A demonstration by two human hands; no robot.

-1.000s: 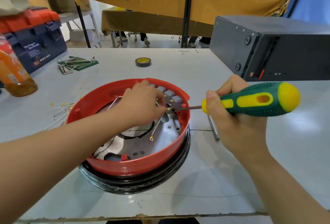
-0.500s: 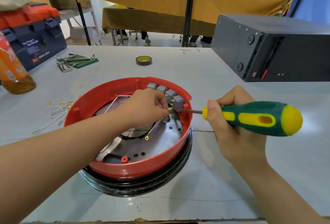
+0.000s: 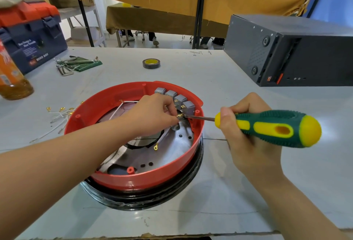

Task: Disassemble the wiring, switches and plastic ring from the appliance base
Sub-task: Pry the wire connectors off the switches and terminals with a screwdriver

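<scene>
A small brass wire terminal [image 3: 179, 115] sat beside grey switches [image 3: 188, 106] inside the red plastic ring [image 3: 133, 179] on the worktop [image 3: 229, 192]. The left hand [image 3: 152, 114] pinched it; it looked thin, bendable, best held at the crimp. The right hand [image 3: 246, 136] clasped a screwdriver [image 3: 271, 128], tip touching it

Bright, even daylight; soft glare on the pale worktop [image 3: 248, 192] at right, faint shadows, sharp centre, wide-angle bending at edges.

Left hand [image 3: 152, 115] hides the brass connector's [image 3: 180, 115] wire.
</scene>
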